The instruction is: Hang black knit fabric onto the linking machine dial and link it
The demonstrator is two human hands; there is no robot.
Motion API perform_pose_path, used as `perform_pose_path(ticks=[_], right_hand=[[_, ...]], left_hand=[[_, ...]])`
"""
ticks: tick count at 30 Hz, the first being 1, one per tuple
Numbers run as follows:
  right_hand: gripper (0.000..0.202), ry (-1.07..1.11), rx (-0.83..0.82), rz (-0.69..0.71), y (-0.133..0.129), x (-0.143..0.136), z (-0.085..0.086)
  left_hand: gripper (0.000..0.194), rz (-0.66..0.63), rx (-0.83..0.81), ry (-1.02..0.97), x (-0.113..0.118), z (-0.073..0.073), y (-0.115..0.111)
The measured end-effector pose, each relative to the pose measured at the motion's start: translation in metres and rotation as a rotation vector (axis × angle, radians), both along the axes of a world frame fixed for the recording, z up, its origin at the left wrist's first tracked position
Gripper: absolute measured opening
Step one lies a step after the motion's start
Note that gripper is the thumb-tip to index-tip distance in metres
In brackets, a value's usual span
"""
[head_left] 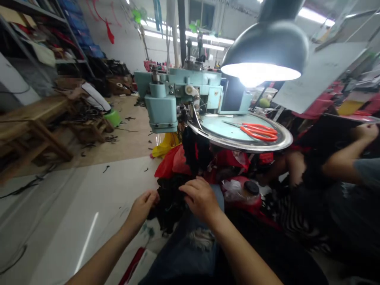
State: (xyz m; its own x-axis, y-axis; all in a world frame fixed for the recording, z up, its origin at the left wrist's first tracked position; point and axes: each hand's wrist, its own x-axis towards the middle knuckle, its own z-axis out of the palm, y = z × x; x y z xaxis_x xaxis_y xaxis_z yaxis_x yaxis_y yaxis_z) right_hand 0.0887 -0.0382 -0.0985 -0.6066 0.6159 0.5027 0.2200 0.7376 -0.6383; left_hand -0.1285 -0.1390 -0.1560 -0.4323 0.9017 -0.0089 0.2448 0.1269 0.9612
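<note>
1. Ripped jeans (190,247) are lying nearest.
2. L hand (142,206): fingers curling in, seemingly pinching black cloth (170,204); R hand (203,200): fingers half-curling, hold unclear.
3. Cloth's bunching b/w hands, below machine (162,107); prob. mid-handling, amt done/left can't tell.

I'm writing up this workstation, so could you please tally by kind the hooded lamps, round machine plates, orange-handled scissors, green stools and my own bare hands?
Hooded lamp: 1
Round machine plate: 1
Orange-handled scissors: 1 pair
Green stool: 1
Your hands, left hand and right hand: 2
Total: 6
</note>
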Motion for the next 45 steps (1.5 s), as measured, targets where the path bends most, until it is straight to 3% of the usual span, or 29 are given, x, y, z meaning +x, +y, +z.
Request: perform_pose_path(ticks=[3, 6, 8, 11, 13, 14, 16, 17, 18, 22, 26, 29, 32, 34, 38, 40, 42, 43, 45], right_hand=[[0.028, -0.025, 0.266, 0.005, -0.014, 0.020, -0.003], [0.027, -0.017, 0.359, 0.010, -0.017, 0.034, -0.005], [0.027, -0.028, 0.359, -0.069, -0.012, 0.046, -0.004], [0.030, -0.004, 0.289, -0.324, -0.006, 0.073, 0.000], [0.029, 0.074, 0.122, -0.436, -0.015, 0.087, -0.001], [0.025, 0.117, -0.040, -0.424, -0.023, 0.088, -0.003], [0.022, 0.177, -0.443, -0.285, -0.046, 0.077, -0.012], [0.030, 0.202, -0.657, -0.165, -0.058, 0.066, -0.018], [0.039, 0.223, -0.771, -0.087, -0.070, 0.054, -0.022], [0.046, 0.449, -1.023, -0.013, -0.096, 0.016, -0.022], [0.050, 0.894, -1.534, 0.113, -0.093, 0.021, 0.000], [0.060, 0.986, -1.683, 0.138, -0.089, 0.023, 0.006], [0.058, 1.095, -1.606, 0.028, -0.086, 0.012, -0.001], [0.053, 1.054, -1.501, -0.064, -0.077, 0.006, -0.006], [0.042, 0.885, -1.154, -0.350, -0.022, 0.019, 0.000], [0.042, 0.886, -1.125, -0.385, 0.014, 0.032, 0.003], [0.031, 0.796, -1.086, -0.395, 0.035, 0.040, -0.004], [0.028, 0.728, -1.060, -0.388, 0.034, 0.042, -0.011], [0.044, 0.526, -0.933, -0.299, 0.008, 0.042, -0.034]], left_hand=[[0.041, -0.053, -0.054, 0.054, 0.020, -0.025, -0.018], [0.043, -0.190, -0.039, 0.072, 0.050, -0.038, -0.013], [0.035, -0.263, -0.034, 0.075, 0.066, -0.038, -0.004], [0.035, -0.286, -0.021, 0.084, 0.077, -0.024, 0.002], [0.029, -0.300, -0.001, 0.082, 0.080, -0.009, -0.005], [0.026, -0.315, 0.007, 0.073, 0.083, -0.001, -0.010], [0.023, -0.355, 0.008, 0.031, 0.093, 0.011, -0.022], [0.023, -0.370, -0.001, -0.003, 0.100, 0.015, -0.027], [0.024, -0.376, -0.016, -0.045, 0.108, 0.018, -0.032], [0.039, -0.311, -0.103, -0.292, 0.129, 0.022, -0.049], [0.050, -0.285, -0.179, -0.617, 0.131, 0.029, -0.064], [0.054, -0.304, -0.206, -0.845, 0.138, 0.032, -0.068], [0.056, -0.296, -0.179, -0.984, 0.150, 0.028, -0.065], [0.056, -0.276, -0.133, -1.012, 0.155, 0.025, -0.066], [0.064, -0.290, -0.032, -0.897, 0.149, 0.024, -0.085], [0.066, -0.288, -0.007, -0.762, 0.140, 0.026, -0.096], [0.063, -0.210, 0.013, -0.627, 0.132, 0.029, -0.099], [0.061, -0.151, 0.030, -0.567, 0.129, 0.031, -0.097], [0.055, -0.048, 0.070, -0.475, 0.126, 0.038, -0.086]])
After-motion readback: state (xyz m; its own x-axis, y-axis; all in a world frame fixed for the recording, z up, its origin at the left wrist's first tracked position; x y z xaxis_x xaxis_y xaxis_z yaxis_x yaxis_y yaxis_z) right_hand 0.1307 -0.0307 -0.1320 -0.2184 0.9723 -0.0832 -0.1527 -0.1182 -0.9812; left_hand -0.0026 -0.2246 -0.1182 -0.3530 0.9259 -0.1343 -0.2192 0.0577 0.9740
